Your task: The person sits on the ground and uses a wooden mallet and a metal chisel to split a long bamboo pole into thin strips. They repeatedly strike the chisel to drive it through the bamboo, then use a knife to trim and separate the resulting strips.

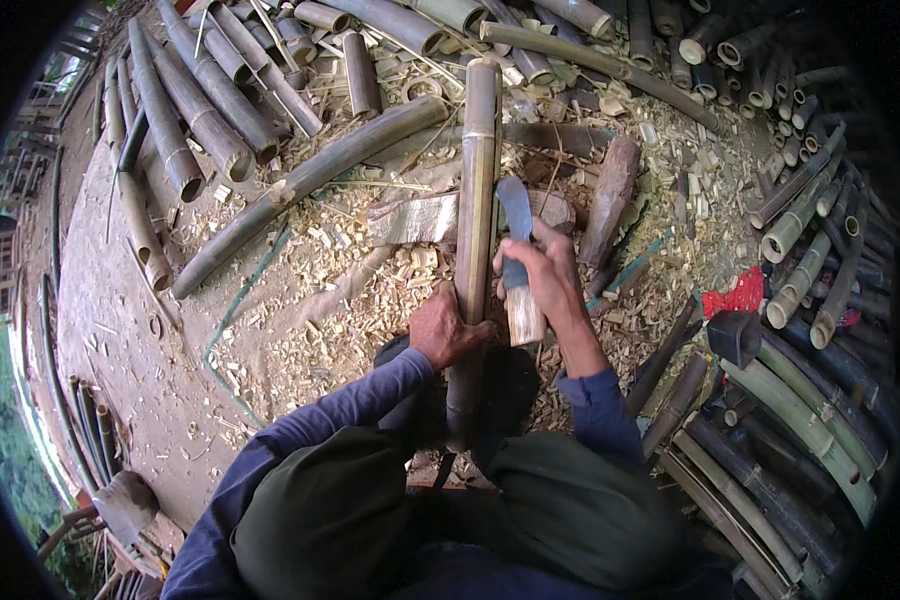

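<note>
A thick bamboo pole (476, 190) runs away from me between my knees, its far part lying across a short wooden block (410, 219). My left hand (444, 328) is wrapped round the pole's near part, thumb stretched across it. In my right hand (552, 275) is a knife (517, 212) with a dark blade and a pale wooden handle. Its blade points away from me, just right of the pole; whether it touches the bamboo I cannot tell. A pale strip along the pole's right side looks shaved.
Pale wood chips (320, 310) cover the ground around the block. A bent bamboo pole (310, 185) lies to the left, a thick log piece (610, 200) to the right. Cut bamboo is stacked along the far side and right, near a red cloth (734, 294) and a dark square container (735, 338).
</note>
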The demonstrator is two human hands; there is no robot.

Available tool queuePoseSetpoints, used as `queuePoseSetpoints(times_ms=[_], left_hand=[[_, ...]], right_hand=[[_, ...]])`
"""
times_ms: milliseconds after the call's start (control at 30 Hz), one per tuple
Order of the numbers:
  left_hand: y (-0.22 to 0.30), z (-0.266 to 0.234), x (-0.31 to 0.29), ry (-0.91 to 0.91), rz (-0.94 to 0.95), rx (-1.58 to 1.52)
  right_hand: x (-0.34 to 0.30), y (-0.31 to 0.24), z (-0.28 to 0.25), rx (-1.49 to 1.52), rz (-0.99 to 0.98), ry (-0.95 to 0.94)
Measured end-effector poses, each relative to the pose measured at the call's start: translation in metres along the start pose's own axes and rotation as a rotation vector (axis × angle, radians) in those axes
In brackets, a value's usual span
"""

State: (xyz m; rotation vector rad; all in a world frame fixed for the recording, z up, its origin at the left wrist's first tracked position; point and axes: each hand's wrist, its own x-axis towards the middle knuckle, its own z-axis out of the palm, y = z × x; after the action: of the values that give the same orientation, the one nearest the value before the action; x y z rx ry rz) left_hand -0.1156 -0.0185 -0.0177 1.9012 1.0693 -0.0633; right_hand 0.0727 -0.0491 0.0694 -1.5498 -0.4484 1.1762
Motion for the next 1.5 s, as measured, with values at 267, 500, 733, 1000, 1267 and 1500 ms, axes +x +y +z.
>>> queuePoseSetpoints(times_ms=[267, 500, 733, 1000, 1267, 1500], left_hand=[[-0.009, -0.008, 0.009, -0.072, 0.118, -0.22], [-0.011, -0.037, 0.035, -0.168, 0.175, -0.669], [-0.02, -0.023, 0.0, -0.233, 0.143, -0.57], [-0.035, 0.001, -0.007, -0.2, 0.075, -0.527], [-0.022, -0.008, -0.009, -0.192, 0.126, -0.368], [-0.01, -0.014, -0.012, -0.173, 0.07, -0.235]], right_hand=[[0.053, -0.025, -0.019, -0.172, -0.173, -0.063], [-0.072, -0.013, -0.002, -0.214, -0.08, -0.043], [-0.109, 0.036, -0.007, -0.569, -0.082, -0.106], [-0.119, 0.055, -0.003, -0.669, -0.121, -0.125], [-0.108, 0.067, 0.005, -0.607, -0.187, -0.048], [-0.056, 0.058, 0.012, -0.577, -0.267, 0.086]])
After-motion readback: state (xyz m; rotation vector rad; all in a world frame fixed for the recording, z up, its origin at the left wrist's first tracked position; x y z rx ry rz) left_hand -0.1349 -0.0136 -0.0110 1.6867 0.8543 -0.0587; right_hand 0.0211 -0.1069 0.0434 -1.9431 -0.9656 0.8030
